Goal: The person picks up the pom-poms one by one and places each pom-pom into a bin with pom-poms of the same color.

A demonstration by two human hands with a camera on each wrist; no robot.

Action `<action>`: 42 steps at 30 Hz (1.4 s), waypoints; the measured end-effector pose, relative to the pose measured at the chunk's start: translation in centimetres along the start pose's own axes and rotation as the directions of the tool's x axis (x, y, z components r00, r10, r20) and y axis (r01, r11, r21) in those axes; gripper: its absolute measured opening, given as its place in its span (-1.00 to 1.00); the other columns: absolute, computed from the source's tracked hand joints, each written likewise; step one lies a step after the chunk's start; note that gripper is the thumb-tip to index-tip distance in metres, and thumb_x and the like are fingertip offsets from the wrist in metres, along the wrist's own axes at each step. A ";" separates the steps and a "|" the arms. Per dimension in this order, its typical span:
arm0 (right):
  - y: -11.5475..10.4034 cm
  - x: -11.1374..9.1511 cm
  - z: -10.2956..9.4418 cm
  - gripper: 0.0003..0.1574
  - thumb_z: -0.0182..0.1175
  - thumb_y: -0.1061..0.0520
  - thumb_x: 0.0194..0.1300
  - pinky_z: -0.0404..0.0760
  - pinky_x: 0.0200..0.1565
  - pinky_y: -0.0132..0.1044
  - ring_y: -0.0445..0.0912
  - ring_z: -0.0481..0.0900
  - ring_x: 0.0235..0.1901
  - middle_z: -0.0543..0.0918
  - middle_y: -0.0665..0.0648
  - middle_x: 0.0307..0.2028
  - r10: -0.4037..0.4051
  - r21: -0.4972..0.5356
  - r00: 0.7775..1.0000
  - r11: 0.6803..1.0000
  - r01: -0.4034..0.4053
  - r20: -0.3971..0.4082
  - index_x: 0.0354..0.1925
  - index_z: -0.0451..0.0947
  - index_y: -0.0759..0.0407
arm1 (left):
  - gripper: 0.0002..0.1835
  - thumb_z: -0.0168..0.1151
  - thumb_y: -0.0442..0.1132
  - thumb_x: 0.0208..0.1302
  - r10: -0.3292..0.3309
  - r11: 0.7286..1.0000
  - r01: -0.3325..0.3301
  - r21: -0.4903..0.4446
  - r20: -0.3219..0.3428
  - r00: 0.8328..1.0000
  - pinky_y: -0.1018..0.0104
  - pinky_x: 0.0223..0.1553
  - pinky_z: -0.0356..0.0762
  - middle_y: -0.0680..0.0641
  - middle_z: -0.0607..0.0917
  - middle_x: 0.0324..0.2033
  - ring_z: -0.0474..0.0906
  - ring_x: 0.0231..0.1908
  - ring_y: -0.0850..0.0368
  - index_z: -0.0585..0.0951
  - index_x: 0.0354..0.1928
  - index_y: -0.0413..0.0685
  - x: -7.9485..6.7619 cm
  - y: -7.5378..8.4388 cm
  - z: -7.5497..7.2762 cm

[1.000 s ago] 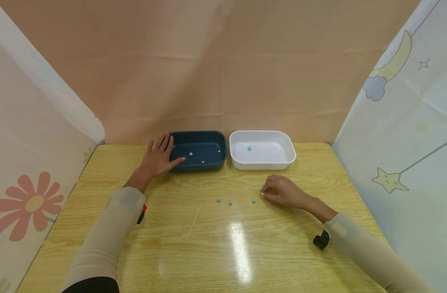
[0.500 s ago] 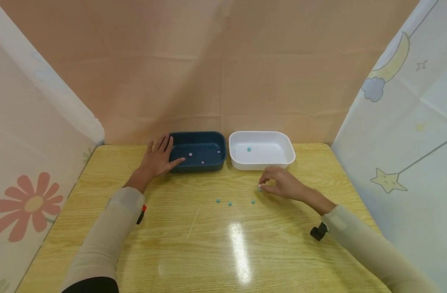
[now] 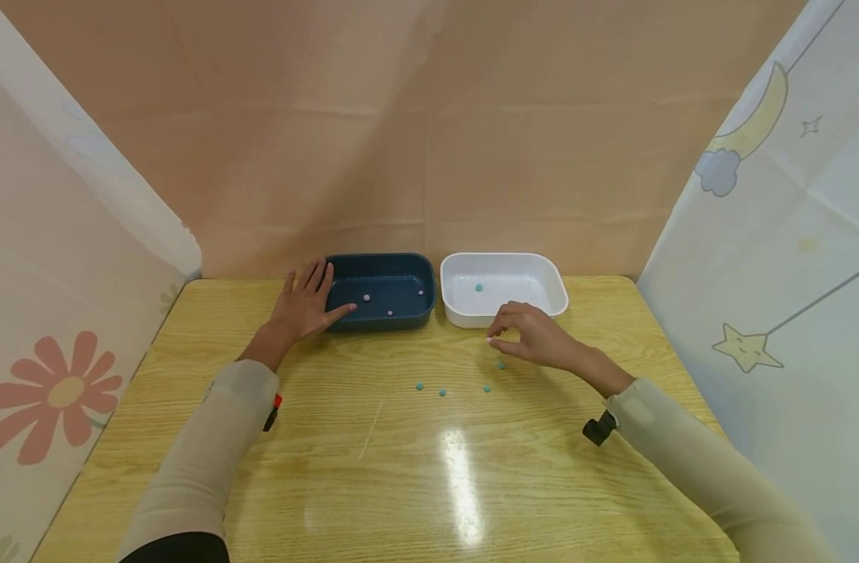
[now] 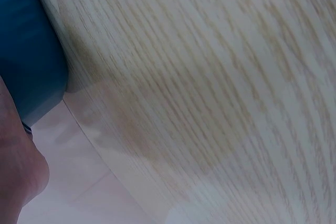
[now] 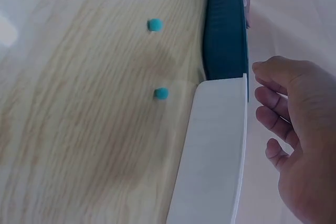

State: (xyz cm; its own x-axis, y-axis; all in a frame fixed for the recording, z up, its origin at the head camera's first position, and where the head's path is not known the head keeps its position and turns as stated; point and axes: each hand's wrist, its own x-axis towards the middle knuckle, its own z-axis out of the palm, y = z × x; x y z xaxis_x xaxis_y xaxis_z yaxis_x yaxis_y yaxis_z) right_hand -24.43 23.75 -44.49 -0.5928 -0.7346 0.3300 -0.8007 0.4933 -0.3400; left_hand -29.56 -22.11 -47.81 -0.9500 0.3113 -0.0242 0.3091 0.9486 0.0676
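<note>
With fingers spread, my left hand (image 3: 299, 309) rests on the left end of a dark blue tray (image 3: 408, 321), its thumb over the front rim. A few small pale pink balls (image 3: 366, 298) lie inside. My right hand (image 3: 535, 336) pinches another small pale pink ball (image 3: 489, 340) between thumb and index finger, in front of the white tray (image 3: 465, 318). One teal ball (image 3: 479, 288) is in that tray. Below the right hand a teal ball (image 3: 501, 366) lies on the table. In the right wrist view the fingers (image 5: 273, 98) appear past the trays, the pinched ball hidden.
Several teal balls lie loose on the wooden table (image 3: 373, 485), among them one ball (image 3: 442, 392) near the middle. Both trays stand side by side at the back edge, against a peach cloth backdrop (image 3: 429, 156). Printed cloth panels (image 3: 774, 328) flank the table.
My right hand has lifted the pink ball off the table and moved it up and left toward the trays, uncovering the teal ball beneath. My left hand has stayed put.
</note>
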 end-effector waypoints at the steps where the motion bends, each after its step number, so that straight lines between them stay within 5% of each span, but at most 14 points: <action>1: 0.0 0.2 0.0 -0.90 0.54 0.27 0.23 0.66 -0.24 -0.03 0.03 0.66 -0.29 0.72 -0.03 -0.30 -0.004 0.006 1.000 1.000 0.004 -0.004 -0.27 0.81 0.14 | 0.15 -0.18 0.54 0.50 0.001 1.000 -0.001 -0.003 -0.002 1.000 -0.32 0.61 -0.30 -0.27 -0.22 0.70 -0.29 0.69 -0.22 -0.20 0.71 -0.20 0.0 0.0 0.0; 27: -1.2 6.9 -1.4 -0.91 0.51 0.28 0.26 0.63 -0.18 -0.07 0.05 0.66 -0.26 0.73 0.07 -0.30 -0.105 -0.023 0.993 0.994 0.104 -0.060 -0.25 0.80 0.18 | 0.14 -0.12 0.48 0.52 0.000 1.000 0.000 0.000 0.003 1.000 -0.34 0.60 -0.33 -0.29 -0.22 0.69 -0.30 0.68 -0.24 -0.21 0.71 -0.23 -0.1 0.0 -0.1; 42: -1.3 9.7 -0.8 -0.93 0.49 0.25 0.28 0.65 -0.13 -0.03 0.09 0.68 -0.23 0.73 0.11 -0.29 -0.043 -0.024 0.999 0.999 0.042 -0.034 -0.23 0.80 0.20 | 0.14 -0.16 0.50 0.52 -0.003 1.000 0.003 0.015 0.007 1.000 -0.34 0.60 -0.33 -0.28 -0.24 0.70 -0.32 0.68 -0.23 -0.24 0.71 -0.20 0.0 -0.1 0.2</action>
State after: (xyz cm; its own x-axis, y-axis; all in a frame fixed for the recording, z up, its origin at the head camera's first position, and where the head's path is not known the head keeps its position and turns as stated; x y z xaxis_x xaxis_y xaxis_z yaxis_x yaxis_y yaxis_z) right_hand -29.25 16.35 -40.19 -0.5608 -0.7387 0.3738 -0.8266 0.4734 -0.3044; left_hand -29.61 -22.16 -48.03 -0.9507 0.3087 -0.0311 0.3069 0.9503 0.0524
